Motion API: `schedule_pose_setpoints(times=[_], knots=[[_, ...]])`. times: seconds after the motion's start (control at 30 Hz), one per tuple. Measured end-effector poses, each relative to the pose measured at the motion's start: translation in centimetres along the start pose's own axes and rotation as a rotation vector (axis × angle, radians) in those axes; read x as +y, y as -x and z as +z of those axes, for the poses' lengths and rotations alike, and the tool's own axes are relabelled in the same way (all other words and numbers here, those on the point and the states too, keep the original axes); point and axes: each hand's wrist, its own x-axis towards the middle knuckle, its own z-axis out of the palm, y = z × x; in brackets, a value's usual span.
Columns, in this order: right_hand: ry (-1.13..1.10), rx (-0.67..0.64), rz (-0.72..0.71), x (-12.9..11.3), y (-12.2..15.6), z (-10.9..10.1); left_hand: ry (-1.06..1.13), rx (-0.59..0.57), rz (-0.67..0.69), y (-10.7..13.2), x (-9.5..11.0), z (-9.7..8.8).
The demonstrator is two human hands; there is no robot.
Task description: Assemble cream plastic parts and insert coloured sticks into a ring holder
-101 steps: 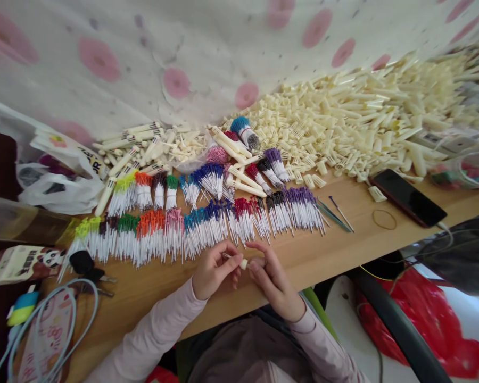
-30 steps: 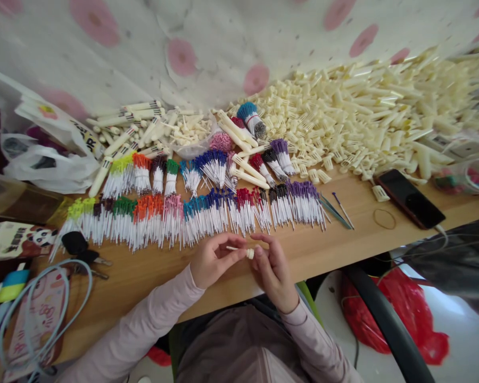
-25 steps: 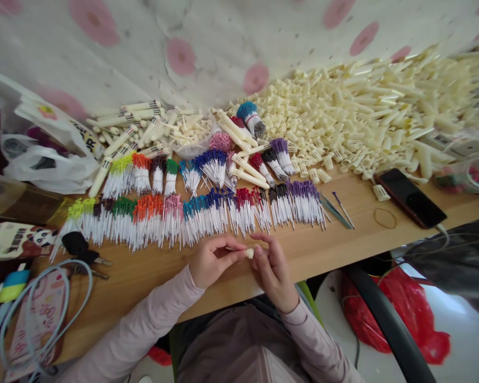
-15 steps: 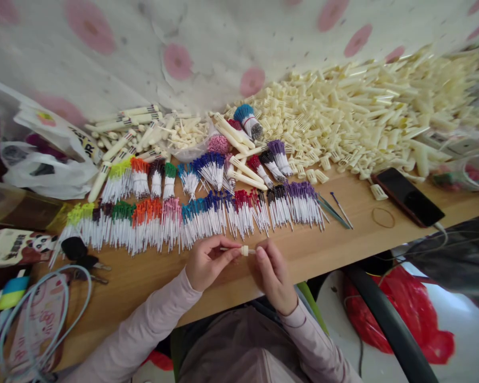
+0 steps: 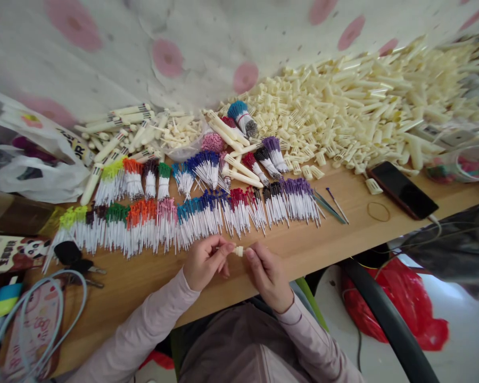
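Between my two hands is a small cream plastic pen part (image 5: 238, 251), held just above the front edge of the table. My left hand (image 5: 207, 261) pinches its left end between thumb and fingertips. The closed thumb and fingers of my right hand (image 5: 269, 275) are at its right end; what they grip there is mostly hidden. Just beyond my hands lies a long row of pen refills (image 5: 195, 223) with white tubes and coloured tops, sorted by colour. Bundled refills (image 5: 133, 181) lie behind that row.
A big heap of cream pen parts (image 5: 343, 111) covers the back right. Assembled-looking pen barrels (image 5: 112, 143) lie at back left. Tweezers (image 5: 330, 206), a loose refill (image 5: 338, 205), a rubber band (image 5: 379, 211) and a phone (image 5: 403, 190) are at right; keys (image 5: 77, 260) and a cable (image 5: 83, 303) at left.
My hands are closer together; the thin pale rod that showed between the cream part and my right fingers is now barely visible. The whole view has shifted slightly.
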Motion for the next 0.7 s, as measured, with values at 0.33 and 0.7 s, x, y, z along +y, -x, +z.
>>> schedule_pose_setpoints(times=[0.33,0.7], knots=[[0.032,-0.041,-0.007,-0.12,-0.05,-0.07,-0.136,0.004,0.004,-0.02,-0.27,-0.08],[-0.035,-0.001,0.055,-0.37,-0.34,0.08,-0.134,-0.017,0.166,-0.19,0.05,-0.15]])
